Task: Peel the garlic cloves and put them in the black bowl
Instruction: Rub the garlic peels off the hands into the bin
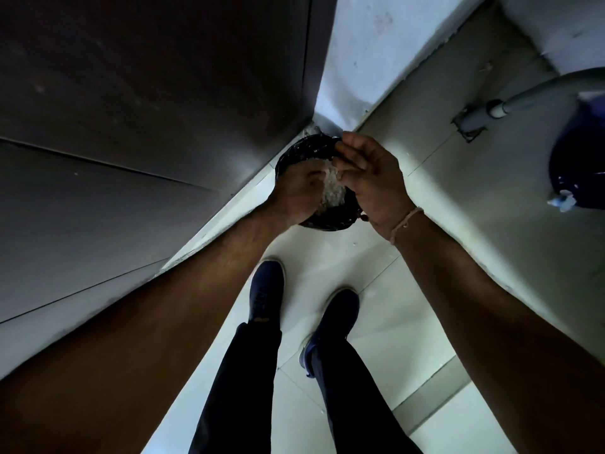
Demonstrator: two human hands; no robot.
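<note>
Both hands were over a black bin bag (314,149) on the floor (376,290), the left hand (299,191) with its grip round white garlic skins (332,191), the right hand (373,178) loose and open.

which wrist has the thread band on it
The right wrist: a thin pale thread circles it, while the left wrist is bare.

Dim overall; light falls from the right onto the pale tiled floor (376,309), leaving forearms shadowed (wide-angle bending at edges), slightly soft.
</note>
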